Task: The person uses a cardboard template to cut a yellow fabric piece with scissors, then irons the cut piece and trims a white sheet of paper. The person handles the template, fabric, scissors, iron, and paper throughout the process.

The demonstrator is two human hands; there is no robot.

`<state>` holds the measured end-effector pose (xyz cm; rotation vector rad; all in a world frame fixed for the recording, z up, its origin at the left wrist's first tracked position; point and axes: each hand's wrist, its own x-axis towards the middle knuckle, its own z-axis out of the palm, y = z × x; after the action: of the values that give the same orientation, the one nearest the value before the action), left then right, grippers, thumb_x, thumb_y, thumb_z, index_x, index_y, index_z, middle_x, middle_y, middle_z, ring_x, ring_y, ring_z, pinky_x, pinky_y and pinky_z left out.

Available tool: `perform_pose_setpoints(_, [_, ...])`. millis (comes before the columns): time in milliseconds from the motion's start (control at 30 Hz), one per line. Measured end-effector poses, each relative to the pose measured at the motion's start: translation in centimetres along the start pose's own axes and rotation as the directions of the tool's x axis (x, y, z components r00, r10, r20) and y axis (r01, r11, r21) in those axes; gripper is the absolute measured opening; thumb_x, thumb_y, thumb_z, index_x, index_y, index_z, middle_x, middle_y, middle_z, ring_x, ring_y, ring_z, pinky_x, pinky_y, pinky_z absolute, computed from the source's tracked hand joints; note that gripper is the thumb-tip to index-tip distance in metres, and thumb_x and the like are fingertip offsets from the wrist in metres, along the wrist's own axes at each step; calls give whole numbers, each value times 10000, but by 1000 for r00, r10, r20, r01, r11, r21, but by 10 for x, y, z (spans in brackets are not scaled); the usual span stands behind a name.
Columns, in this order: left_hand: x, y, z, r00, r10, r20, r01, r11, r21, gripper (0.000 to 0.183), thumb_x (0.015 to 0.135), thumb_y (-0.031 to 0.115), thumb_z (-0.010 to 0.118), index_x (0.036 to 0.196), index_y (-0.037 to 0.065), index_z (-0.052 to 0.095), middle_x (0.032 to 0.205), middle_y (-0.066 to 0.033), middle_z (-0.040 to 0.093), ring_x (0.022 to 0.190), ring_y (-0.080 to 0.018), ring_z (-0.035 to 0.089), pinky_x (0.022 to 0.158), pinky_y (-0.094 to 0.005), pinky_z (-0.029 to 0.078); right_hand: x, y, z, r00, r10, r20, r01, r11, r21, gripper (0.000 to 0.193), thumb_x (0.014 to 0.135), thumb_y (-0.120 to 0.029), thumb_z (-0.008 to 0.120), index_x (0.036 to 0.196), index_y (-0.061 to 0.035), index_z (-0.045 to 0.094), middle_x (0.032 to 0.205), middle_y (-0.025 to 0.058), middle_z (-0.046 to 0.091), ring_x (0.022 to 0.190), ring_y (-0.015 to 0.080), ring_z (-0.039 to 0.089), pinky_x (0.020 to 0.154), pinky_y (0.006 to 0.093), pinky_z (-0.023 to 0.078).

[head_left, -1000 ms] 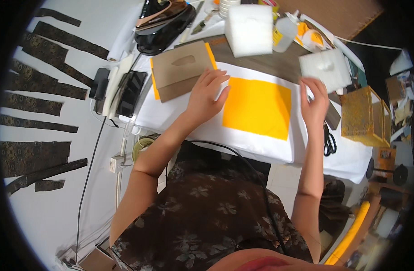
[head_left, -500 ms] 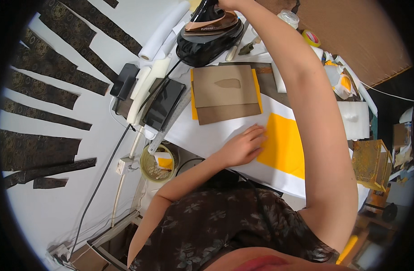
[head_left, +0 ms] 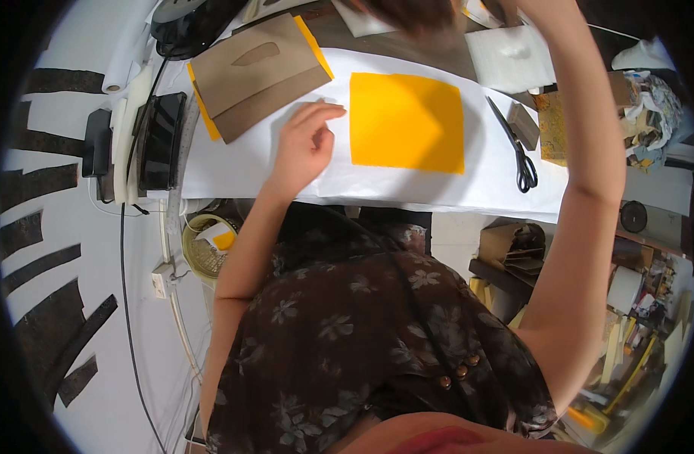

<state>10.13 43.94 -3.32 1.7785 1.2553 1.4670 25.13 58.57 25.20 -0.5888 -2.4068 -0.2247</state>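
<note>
My left hand (head_left: 305, 144) rests on the white-covered table (head_left: 316, 185), fingers loosely bent and thumb apart, holding nothing. Its fingertips stop just short of the left edge of a flat yellow fabric piece (head_left: 407, 125). Beyond that hand lies a brown fabric piece (head_left: 267, 79) with a narrow slot-like shape on it and yellow edges showing at its sides. My right forearm (head_left: 570, 83) stretches to the far right, and the hand itself is cut off by the upper edge. A blurred brown shape (head_left: 419, 15) shows at the top, its kind unclear.
Black-handled scissors (head_left: 524, 170) lie right of the yellow piece. At the far left stand a black iron base (head_left: 188, 26), its cord, and a dark tablet-like device (head_left: 161, 140). A bin (head_left: 203, 265) with scraps is below the table. White padding (head_left: 509, 57) lies far right.
My right hand has left the iron and moved right, out of the picture. The view has swung right, bringing the whole yellow piece and the scissors into sight.
</note>
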Motion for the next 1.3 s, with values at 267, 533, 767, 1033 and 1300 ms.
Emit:
perform_pose_setpoints(267, [-6,-4,-3,996,-45,-71,48,998,37,314,782,-118,561,1001,43,719,933,-88,678,657,-141,586,590,-241,472,-187,-27,16,526,709,470,-832,544,110,540,853,-318,726,1302,-108,513,923,178,701,854,309,700,804,384,535])
perform_pose_setpoints(533, [-9,-6,-4,996,-56,-68,56,998,6,298,787,-115,568,988,44,720,897,-76,672,656,-132,579,588,-244,469,-186,-47,41,462,718,521,-856,515,49,562,889,-341,691,1346,-81,493,996,165,677,914,265,660,874,362,515])
perform_pose_setpoints(767, [-9,-1,-3,993,-72,-90,73,997,-2,303,779,-114,574,990,45,723,852,-70,663,649,-137,573,587,-259,476,-177,-62,63,350,714,606,-934,220,280,586,916,-304,653,1376,-36,409,935,155,681,710,254,701,651,369,574])
perform_pose_setpoints(1033, [-8,-3,-4,991,-68,-119,71,997,22,275,767,-91,584,964,47,718,852,-74,670,632,-154,577,582,-276,476,-155,-85,71,294,729,619,-927,60,370,565,949,-252,629,1382,-29,344,818,104,604,524,183,623,468,329,532])
perform_pose_setpoints(1300, [-9,-3,-4,991,-70,-113,74,997,27,277,766,-93,588,963,51,718,854,-76,675,621,-155,574,566,-275,471,-154,-85,72,284,727,626,-929,47,367,562,954,-259,629,1387,-39,346,806,105,588,521,182,616,463,331,527])
